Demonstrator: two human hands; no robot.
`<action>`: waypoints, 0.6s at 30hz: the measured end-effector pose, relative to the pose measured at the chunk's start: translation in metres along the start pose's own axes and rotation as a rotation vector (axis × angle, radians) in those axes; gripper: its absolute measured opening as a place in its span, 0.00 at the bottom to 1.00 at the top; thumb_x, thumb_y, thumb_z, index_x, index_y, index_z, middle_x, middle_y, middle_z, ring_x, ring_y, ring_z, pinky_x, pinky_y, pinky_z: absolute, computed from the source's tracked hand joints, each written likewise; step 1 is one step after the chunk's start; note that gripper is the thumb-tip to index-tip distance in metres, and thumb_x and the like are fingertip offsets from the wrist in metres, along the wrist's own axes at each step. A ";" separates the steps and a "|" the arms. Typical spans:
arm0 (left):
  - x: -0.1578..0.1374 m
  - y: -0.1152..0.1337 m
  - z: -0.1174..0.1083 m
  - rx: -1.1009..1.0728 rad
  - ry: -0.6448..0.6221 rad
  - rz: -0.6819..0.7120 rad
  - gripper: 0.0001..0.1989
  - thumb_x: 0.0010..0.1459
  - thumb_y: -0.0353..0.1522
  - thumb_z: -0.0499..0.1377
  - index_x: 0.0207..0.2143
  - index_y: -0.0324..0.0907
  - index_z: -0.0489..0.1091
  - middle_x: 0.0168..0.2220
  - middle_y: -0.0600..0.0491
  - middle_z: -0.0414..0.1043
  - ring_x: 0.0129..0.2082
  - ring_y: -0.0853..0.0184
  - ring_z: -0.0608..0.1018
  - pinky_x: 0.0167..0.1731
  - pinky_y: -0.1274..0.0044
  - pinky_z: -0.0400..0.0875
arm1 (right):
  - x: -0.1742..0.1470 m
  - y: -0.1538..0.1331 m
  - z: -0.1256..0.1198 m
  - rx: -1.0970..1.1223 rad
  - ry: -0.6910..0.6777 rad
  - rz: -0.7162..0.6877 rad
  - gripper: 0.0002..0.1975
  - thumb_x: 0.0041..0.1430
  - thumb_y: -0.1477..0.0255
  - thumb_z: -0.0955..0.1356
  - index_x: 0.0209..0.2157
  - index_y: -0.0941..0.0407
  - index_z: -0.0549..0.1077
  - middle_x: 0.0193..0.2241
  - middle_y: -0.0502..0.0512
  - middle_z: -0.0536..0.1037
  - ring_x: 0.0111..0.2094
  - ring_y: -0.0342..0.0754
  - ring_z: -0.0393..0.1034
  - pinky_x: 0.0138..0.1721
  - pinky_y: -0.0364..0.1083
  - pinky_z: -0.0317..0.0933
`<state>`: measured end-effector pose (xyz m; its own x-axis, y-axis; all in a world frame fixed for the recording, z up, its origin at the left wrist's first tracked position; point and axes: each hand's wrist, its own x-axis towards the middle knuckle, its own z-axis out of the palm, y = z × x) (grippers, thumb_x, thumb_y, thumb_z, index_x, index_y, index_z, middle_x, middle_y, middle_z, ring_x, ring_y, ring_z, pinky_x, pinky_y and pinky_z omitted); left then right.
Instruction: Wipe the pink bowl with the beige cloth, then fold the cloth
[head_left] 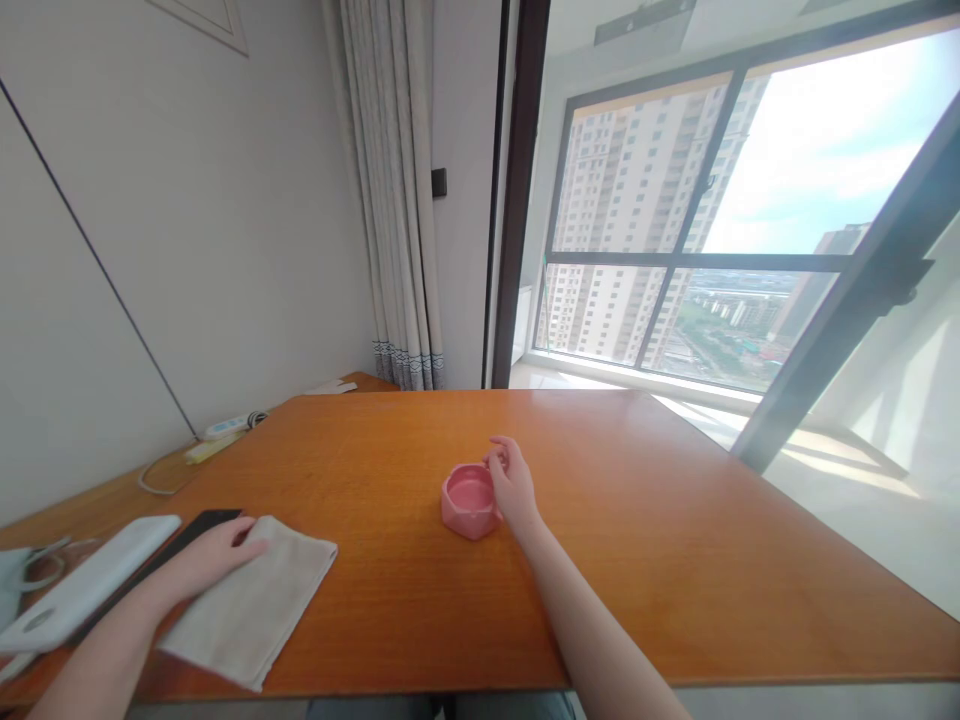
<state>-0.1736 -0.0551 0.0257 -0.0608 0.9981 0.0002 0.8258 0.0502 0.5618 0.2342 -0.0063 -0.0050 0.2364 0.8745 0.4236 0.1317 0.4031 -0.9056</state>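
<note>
A pink, faceted, glossy bowl (471, 517) is set near the middle of the orange-brown wooden table (675, 540). Its right rim is met by the right hand (514, 482), whose fingers are loosely curled; whether the rim is gripped cannot be told. By the left hand (210, 558), thumb and fingers slightly parted, a folded beige cloth (266, 600) is covered at its upper left; whether fabric is pinched cannot be told. For good control, the bowl is probably best steadied low on its side, and the cloth is best kept flat under relaxed fingers.
</note>
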 end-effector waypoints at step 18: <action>0.050 0.241 0.093 -0.888 -0.206 0.345 0.17 0.49 0.46 0.58 0.35 0.43 0.65 0.32 0.53 0.72 0.34 0.64 0.74 0.32 0.76 0.67 | -0.008 -0.044 -0.006 0.671 -0.255 0.491 0.19 0.46 0.64 0.70 0.39 0.58 0.70 0.37 0.60 0.78 0.40 0.55 0.73 0.41 0.54 0.67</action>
<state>0.0743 0.0098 0.0837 0.2739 0.9439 0.1844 0.0517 -0.2059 0.9772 0.2322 -0.0326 0.0318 -0.1163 0.9925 0.0369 -0.5430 -0.0325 -0.8391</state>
